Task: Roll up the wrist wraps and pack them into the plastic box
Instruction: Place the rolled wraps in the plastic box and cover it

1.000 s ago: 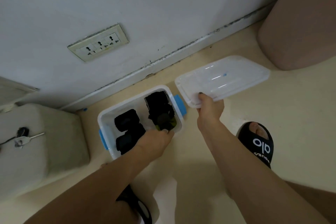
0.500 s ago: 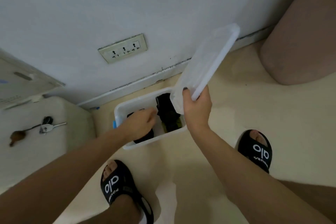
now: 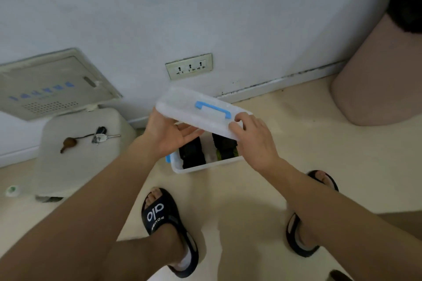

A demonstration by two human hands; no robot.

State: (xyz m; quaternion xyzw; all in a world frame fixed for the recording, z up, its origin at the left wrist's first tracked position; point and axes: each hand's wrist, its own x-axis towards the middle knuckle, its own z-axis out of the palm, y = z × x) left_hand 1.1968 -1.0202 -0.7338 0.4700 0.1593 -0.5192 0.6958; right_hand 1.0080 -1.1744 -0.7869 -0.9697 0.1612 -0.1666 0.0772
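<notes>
A white plastic box (image 3: 206, 166) with a blue side latch stands on the beige floor by the wall. Rolled black wrist wraps (image 3: 191, 155) lie inside it, one with a yellow-green edge (image 3: 225, 151). The translucent lid (image 3: 182, 107) with a blue handle (image 3: 213, 109) hovers tilted over the box's far half, hiding that part. My left hand (image 3: 166, 134) grips the lid's left end from below. My right hand (image 3: 254, 137) holds its right end.
A cream low stool (image 3: 75, 166) at the left carries keys (image 3: 100, 137) and a brown object. A wall socket (image 3: 189, 66) sits above the box. A pink pouf (image 3: 383, 80) stands at the right. My feet in black slides (image 3: 164, 219) are just in front of the box.
My right hand swung the lid from upright down over the box. My left hand left the inside of the box and took the lid's left end. The view shifted right and back.
</notes>
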